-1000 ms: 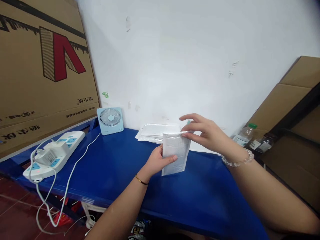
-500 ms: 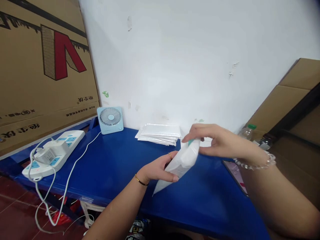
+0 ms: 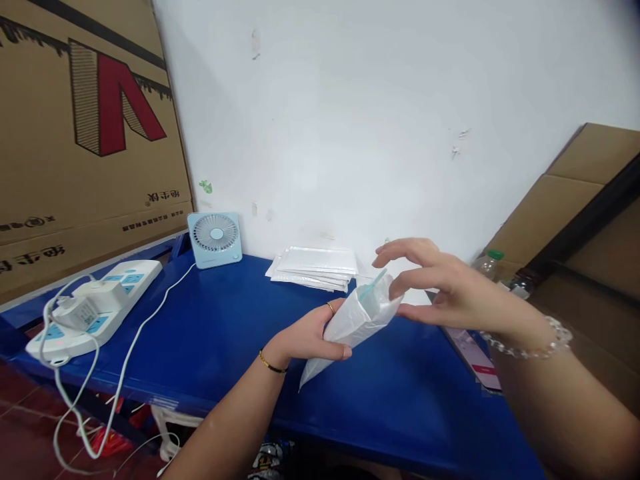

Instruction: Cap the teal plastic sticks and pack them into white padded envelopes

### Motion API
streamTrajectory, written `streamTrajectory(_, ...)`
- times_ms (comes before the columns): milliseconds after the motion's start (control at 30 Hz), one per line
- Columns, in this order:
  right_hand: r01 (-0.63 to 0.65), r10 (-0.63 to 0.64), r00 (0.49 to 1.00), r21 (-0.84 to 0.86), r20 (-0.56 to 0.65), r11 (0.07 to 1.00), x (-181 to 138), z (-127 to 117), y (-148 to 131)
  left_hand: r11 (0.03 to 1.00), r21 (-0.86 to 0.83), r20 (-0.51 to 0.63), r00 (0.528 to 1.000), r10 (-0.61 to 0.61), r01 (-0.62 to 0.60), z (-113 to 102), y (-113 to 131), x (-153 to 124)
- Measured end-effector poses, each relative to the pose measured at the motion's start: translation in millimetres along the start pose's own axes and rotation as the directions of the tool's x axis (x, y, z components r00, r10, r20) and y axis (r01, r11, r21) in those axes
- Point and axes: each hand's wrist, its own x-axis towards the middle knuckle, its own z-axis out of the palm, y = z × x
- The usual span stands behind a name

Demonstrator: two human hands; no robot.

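My left hand (image 3: 320, 331) grips a white padded envelope (image 3: 345, 327) around its middle, thumb on the near face. The envelope is tilted above the table, its mouth up and to the right. A pale blue-green edge (image 3: 373, 287) shows at the mouth; what it belongs to I cannot make out. My right hand (image 3: 430, 283) is at the mouth, with the envelope's edge between thumb and a bent finger. Its index finger is lifted clear. Behind, a stack of white padded envelopes (image 3: 315, 259) lies on the blue table (image 3: 225, 333) by the wall.
A light blue fan (image 3: 215, 240) stands at the back left. Left of it lies a white power strip (image 3: 125, 293) with plugs and a looping cable (image 3: 145, 327). A phone-like flat object (image 3: 473, 357), a green-capped bottle (image 3: 490, 263) and cardboard (image 3: 560, 193) are at right.
My right hand has shifted slightly right and its index finger has lifted off the envelope. The envelope's mouth now gapes, showing more of the blue-green edge. The view has shifted slightly.
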Motion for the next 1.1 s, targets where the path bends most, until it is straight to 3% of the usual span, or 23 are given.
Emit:
streamTrajectory(233,0.004,0.0,0.997,0.055,-0.08,0.998,-6.5,9.6,-1.1,1.0,-0.017,0.012,1.0,0.011,-0.011,-0.5,-2.9,0.3)
streamTrajectory(500,-0.06,0.031,0.988,0.192,0.151,0.98,-10.2,-5.9,-5.7,0.999,0.003,0.041,0.999,-0.033,0.033,-2.5,-4.5,-0.9)
streamTrajectory(733,-0.074,0.051,0.987,0.149,0.152,0.986,-2.8,-6.9,-5.9,0.992,0.108,0.006,0.998,-0.065,0.064,-0.7,-5.0,-1.2)
streamTrajectory(967,0.006,-0.011,0.999,0.113,0.053,0.994,-5.8,-16.4,-14.8,0.993,0.101,0.005,0.998,-0.055,0.054,-1.9,-4.5,-1.3)
streamTrajectory(1100,0.03,-0.051,0.988,0.138,0.148,0.99,1.1,-13.1,-17.7,0.999,0.025,0.033,0.999,-0.032,0.031,-2.7,-8.5,-1.4)
